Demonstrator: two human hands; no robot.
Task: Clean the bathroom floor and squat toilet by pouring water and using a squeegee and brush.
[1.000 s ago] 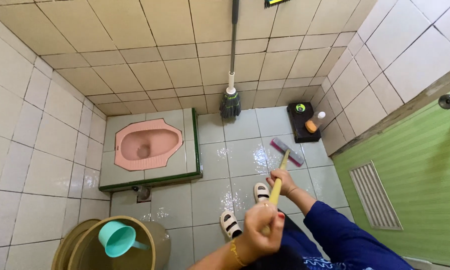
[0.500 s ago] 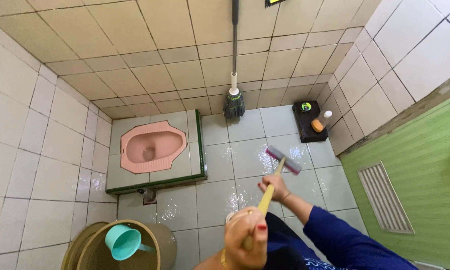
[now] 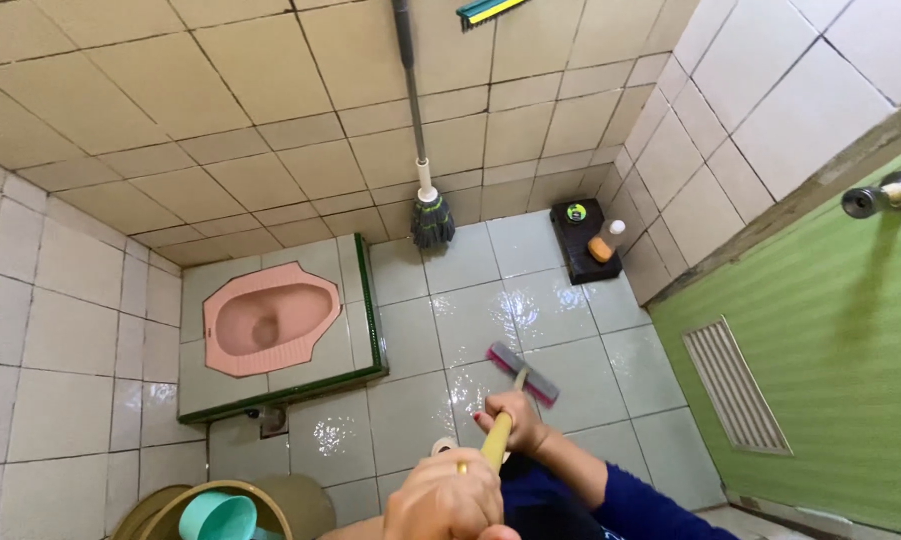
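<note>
Both my hands grip the yellow handle [image 3: 498, 442] of a floor brush. My right hand [image 3: 512, 424], with a blue sleeve behind it, holds the handle lower down, close to the pink brush head [image 3: 523, 373]. My left hand [image 3: 447, 500] is closed around the handle's upper end, nearest the camera. The brush head rests on the wet, shiny pale floor tiles [image 3: 471, 320] just in front of me.
A pink squat toilet [image 3: 266, 320] sits in a raised tiled step at left. A mop [image 3: 432, 215] leans on the back wall. A black box [image 3: 574, 250] with an orange bottle [image 3: 602, 244] stands in the corner. A bucket with a teal dipper [image 3: 217, 516] is bottom left. A green door [image 3: 831, 380] is at right.
The brush head has been drawn back across the wet tiles toward me and to the left. Both hands stay on the handle. The view has shifted a little.
</note>
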